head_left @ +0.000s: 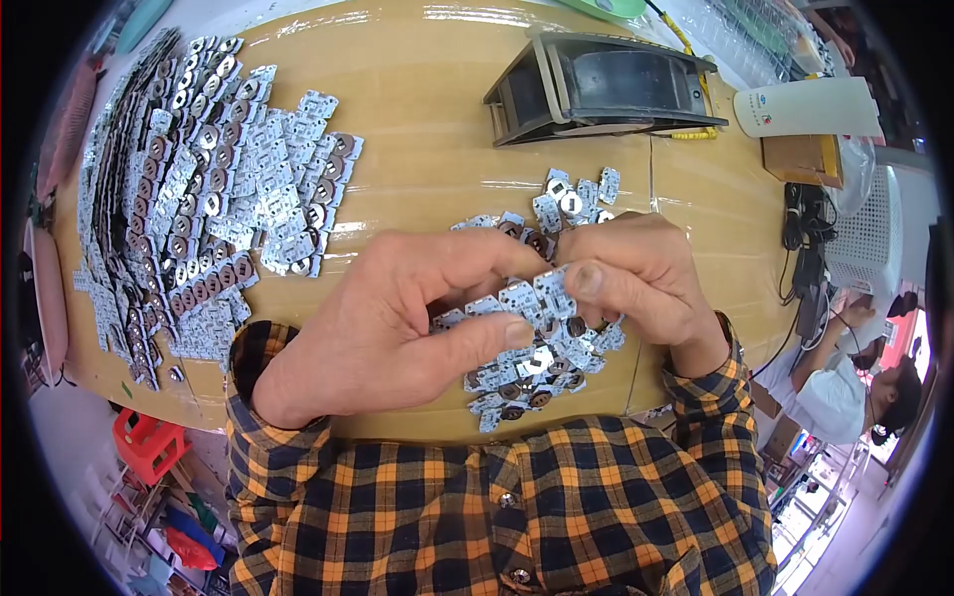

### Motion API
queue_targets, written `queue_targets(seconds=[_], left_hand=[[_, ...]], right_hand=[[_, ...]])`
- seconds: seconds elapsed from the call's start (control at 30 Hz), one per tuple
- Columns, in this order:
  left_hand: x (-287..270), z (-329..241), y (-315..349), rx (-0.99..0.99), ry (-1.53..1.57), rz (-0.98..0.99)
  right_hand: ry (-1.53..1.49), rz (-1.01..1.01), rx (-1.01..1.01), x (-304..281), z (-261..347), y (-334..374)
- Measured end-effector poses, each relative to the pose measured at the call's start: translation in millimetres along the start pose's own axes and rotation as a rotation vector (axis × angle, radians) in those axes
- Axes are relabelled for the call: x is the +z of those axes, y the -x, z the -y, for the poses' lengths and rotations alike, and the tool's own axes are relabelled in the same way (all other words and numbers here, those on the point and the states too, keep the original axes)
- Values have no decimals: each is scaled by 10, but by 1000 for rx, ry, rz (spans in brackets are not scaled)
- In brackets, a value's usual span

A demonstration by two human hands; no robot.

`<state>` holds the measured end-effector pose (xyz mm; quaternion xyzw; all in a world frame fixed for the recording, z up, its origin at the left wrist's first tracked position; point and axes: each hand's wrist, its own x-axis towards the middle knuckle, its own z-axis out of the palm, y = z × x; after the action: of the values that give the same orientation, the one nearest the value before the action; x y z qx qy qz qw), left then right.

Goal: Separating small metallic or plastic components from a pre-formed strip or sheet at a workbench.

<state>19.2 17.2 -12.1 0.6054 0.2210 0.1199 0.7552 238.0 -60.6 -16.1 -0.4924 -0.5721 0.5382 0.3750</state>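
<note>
Between my hands, above the table, is a strip of small white circuit boards. My left hand is closed on the strip, its thumb lying along the near side. My right hand pinches the board at the strip's right end between thumb and fingers. Below and behind the hands lies a loose heap of small circuit boards, some with dark round parts facing up. Several more loose boards lie just beyond my right hand. The fingers hide part of the strip and the heap.
Many stacked strips of circuit boards cover the left of the brown table. A black fan stands at the back, with a white cup, a cardboard box and black cables to its right. Another person sits at far right.
</note>
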Motion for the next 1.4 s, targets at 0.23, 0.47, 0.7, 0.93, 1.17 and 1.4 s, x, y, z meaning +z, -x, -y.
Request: queue_targets(seconds=[0.23,0.47,0.7,0.93,1.17,1.4], left_hand=[[-40,53,-20,39,34,-25],[1,162,-92,114,212,-136],[25,199,-164,476,-544,-356],[94,268,-183,578,-658,-485],[93,257,-172,541,-700,-477],[107,238,-152,456,-626,-523]], right_hand=[[-176,6,115,61,34,20],[-783,-154,310,183,-68,-34],[-431,-237,245,194,-90,-63],[-310,-224,197,172,-98,-33],[-357,-227,252,187,-115,-57],[-380,-240,267,174,-117,-61]])
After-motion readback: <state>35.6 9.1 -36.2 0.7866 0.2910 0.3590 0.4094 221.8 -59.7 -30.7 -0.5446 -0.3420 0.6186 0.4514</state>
